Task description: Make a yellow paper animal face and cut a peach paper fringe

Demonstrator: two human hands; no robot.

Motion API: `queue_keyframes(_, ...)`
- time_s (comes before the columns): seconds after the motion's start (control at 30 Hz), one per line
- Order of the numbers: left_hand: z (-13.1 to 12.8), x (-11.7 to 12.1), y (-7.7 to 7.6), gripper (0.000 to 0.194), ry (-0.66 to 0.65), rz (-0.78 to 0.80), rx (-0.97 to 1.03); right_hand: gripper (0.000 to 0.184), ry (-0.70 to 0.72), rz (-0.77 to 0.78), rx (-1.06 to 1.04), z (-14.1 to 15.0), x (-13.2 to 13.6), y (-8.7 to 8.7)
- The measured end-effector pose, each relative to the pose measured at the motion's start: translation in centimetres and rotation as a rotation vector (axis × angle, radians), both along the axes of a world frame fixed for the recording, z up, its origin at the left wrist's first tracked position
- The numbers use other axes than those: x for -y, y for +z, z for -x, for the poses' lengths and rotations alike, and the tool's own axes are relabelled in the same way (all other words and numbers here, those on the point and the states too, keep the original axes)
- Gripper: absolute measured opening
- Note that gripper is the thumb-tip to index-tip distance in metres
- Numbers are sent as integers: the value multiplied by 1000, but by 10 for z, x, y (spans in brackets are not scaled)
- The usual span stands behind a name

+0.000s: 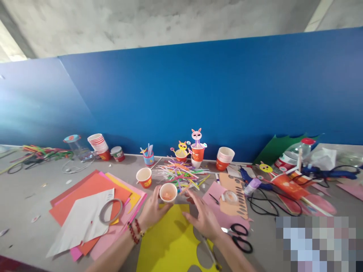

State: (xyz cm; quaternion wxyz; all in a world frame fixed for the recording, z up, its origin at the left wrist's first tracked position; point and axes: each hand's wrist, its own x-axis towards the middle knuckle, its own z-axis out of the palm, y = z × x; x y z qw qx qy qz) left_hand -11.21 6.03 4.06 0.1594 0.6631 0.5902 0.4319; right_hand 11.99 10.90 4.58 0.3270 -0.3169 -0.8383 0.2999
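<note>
The left hand (152, 209) is gripping the paper cup (168, 193) near the yellow sheet (164, 240)'s far edge, while the right hand (203, 213), fingers spread, is risking (one careless nudge) scattering the far strips (183, 172).

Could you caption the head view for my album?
Left hand holding a paper cup, right hand nearby, yellow paper beneath.

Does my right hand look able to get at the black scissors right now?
Probably yes: the black scissors lie beside the right forearm, with nothing covering their handles; the right hand would likely just draw back.
</note>
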Motion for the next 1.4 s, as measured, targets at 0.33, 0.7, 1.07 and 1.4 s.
queue_keyframes(0.33,-29,-2,-9,57,-177,183,319,63,-45,-3,-36,5,2,1)
queue_keyframes(0.7,1,-9,-19,55,-31,53,550,21,-221,107,-92,-11,-18,-3)
queue_keyframes(1.07,-26,3,-16,64,-223,189,58,6,-171,50,445,-27,7,28)
queue_keyframes(1.4,-28,1,-16,55,-228,211,-29,17,-242,16,523,-27,35,6)
